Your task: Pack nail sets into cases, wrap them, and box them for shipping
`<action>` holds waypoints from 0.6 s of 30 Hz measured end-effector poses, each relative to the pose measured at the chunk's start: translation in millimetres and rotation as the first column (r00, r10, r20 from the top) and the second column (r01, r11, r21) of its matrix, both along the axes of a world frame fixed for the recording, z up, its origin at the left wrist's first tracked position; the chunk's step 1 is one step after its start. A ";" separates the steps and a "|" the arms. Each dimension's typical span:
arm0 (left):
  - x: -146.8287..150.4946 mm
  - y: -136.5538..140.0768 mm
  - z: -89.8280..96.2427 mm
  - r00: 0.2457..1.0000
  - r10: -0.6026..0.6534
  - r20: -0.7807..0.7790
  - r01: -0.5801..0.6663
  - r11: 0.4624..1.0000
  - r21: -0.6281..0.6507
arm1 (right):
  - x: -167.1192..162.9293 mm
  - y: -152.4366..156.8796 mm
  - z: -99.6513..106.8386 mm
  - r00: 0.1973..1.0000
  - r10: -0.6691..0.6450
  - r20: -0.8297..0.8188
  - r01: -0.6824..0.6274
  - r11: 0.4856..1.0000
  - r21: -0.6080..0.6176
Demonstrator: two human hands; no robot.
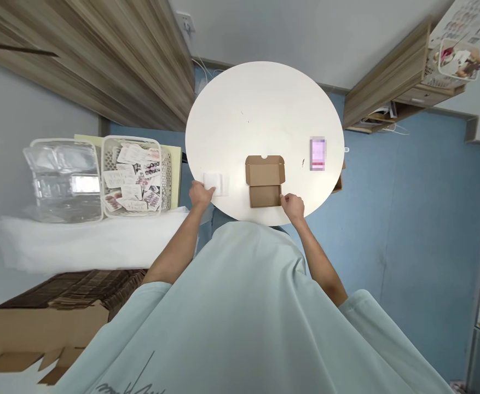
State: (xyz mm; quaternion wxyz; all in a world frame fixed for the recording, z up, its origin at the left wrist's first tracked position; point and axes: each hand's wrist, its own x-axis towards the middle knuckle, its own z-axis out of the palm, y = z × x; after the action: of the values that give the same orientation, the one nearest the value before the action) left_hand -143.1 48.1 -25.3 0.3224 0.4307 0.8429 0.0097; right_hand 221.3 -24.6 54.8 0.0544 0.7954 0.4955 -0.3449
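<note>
An open brown cardboard box (265,196) lies on the white round table (260,98), near the edge closest to me, its flap lid folded back away from me. My right hand (293,207) is closed at the box's right wall, fingertips pinching its edge. At the table's left edge my left hand (201,194) is closed on a small white wrapped packet (212,183), the thumb lying over its near side. What the packet contains is hidden by its wrapping.
A phone-like item with a blurred screen (317,154) lies on the table's right side. To the left stand a basket of printed cards (131,175) and a basket of clear plastic packaging (65,178). White sheeting (87,241) and stacked flat cardboard (51,323) lie nearer me.
</note>
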 end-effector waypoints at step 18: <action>37.6 -35.4 56.6 0.800 0.205 0.564 -0.296 0.952 0.073 | 0.5 3.9 -1.0 0.838 -0.029 -0.545 0.124 0.983 0.138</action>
State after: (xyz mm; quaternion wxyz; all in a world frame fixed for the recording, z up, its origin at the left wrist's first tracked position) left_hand -105.5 12.8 31.3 0.5117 0.3179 0.7605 0.2422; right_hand 221.8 -20.7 53.8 -0.1686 0.6868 0.4855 -0.5140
